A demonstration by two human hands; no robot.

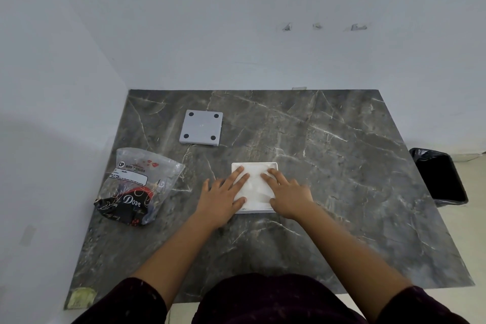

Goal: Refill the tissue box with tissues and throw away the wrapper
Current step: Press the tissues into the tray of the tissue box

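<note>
Left hand (223, 193): flat and spread, fingers pressing on the left half of the tissues, thumb at the near left corner of the box; gripping nothing.
Right hand (285, 192): likewise flat and spread on the right half, thumb at the near right corner; gripping nothing.
Tissues (253, 187): a white stack under both palms, sunk inside the tissue box; soft, light, springy, so it likely needs even pressure to stay down.
Tissue box (254, 164): white, square, open side up, directly beneath the hands; looks light and stiff, likely to slide on the polished stone, best held by its side walls.
Lid (201, 127): grey square plate with four dark feet, lying beyond the left hand, well apart from the box; flat and rigid, easiest lifted by an edge.
Wrapper (136, 187): crumpled clear-and-black plastic, left of the left hand; limp, crinkly, near weightless, any pinch should hold.
Bench (328, 166): dark marble, bare to the right of the hands.
Bin (439, 179): black-lined, off the bench's right edge, far from the wrapper.
</note>
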